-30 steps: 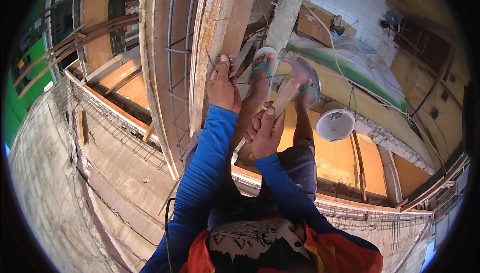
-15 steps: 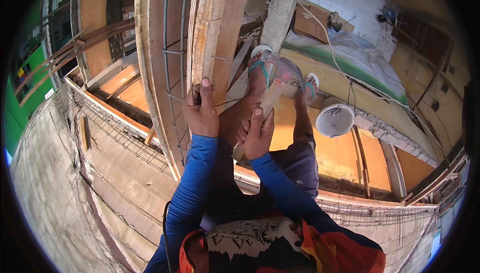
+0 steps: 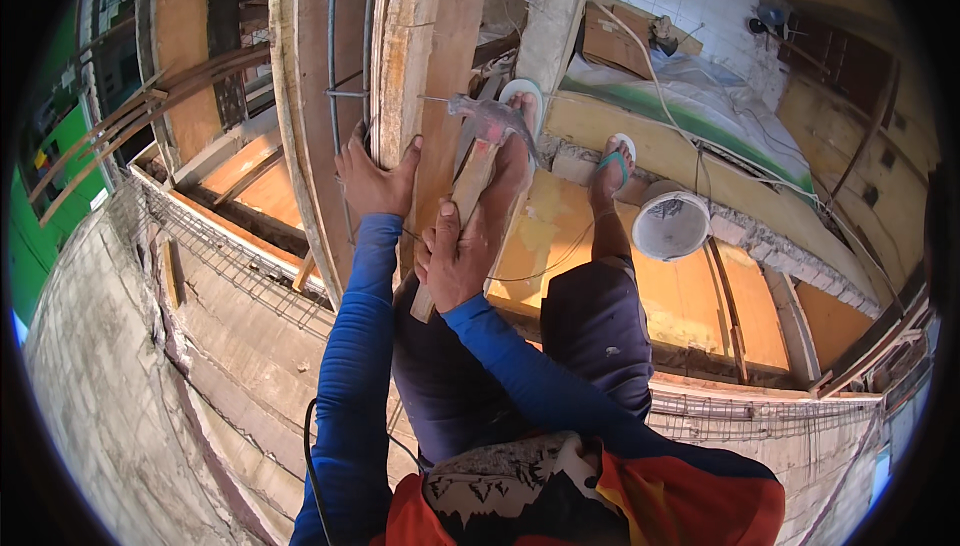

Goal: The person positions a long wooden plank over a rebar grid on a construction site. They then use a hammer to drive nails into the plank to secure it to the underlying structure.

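My left hand (image 3: 378, 174) is wrapped round the edge of an upright wooden post (image 3: 406, 56), thumb on its right side and fingers on its left. In my right hand (image 3: 458, 256) is a claw hammer (image 3: 475, 171), gripped by its wooden handle. The worn metal head points left, its striking face at or very close to the head of a nail (image 3: 432, 99). That nail sticks out sideways from the post, above my left thumb. Whether hammer and nail touch, I cannot tell.
Left of the post runs a tied steel rebar cage (image 3: 333, 56) beside another plank (image 3: 287, 96). A whitish bucket (image 3: 671, 227) stands right of my sandalled feet. Orange plywood panels (image 3: 640, 291) lie below, with a concrete ledge (image 3: 790, 268) to the right.
My left hand has gone from a raised thumb-and-finger pose beside the post to a grip round it. The hammer has swung left, its head now at the nail.
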Tool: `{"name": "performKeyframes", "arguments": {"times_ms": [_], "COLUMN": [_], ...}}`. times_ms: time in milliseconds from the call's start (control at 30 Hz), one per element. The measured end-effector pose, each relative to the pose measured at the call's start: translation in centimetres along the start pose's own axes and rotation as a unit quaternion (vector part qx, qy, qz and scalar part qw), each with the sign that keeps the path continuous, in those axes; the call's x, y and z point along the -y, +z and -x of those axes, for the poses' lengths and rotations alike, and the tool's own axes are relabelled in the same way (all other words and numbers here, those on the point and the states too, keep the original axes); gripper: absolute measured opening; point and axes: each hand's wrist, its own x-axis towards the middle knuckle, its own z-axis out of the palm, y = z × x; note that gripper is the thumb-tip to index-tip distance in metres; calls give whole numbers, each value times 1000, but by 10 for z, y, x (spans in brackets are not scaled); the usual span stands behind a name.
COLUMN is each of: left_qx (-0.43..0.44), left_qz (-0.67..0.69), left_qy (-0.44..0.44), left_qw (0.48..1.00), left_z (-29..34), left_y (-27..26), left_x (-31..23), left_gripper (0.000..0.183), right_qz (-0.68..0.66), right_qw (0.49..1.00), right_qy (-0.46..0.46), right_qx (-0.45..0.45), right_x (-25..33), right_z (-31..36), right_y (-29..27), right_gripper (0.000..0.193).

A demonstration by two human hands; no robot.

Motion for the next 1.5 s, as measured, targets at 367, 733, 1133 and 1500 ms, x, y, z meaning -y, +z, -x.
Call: {"name": "performKeyframes", "arguments": {"times_ms": [367, 733, 1133, 1500], "left_qx": [19, 10, -28, -20], "left_qz": [28, 19, 14, 24], "left_qy": [-41, 1, 27, -4], "left_qw": [999, 1000, 999, 1000], "left_z": [-2, 0, 4, 3], "left_y": [8, 10, 12, 14], "left_x": [2, 8, 7, 7], "left_gripper": [79, 86, 86, 84], "right_qz": [100, -5, -85, -60], "right_qw": [993, 1000, 994, 985], "right_qy": [-52, 5, -60, -111], "right_qx": [21, -9, -31, -114], "right_x": [15, 7, 6, -6], "right_z": [-9, -2, -1, -3], "right_y": [-4, -15, -6, -4], "right_gripper": [32, 30, 29, 28]}}
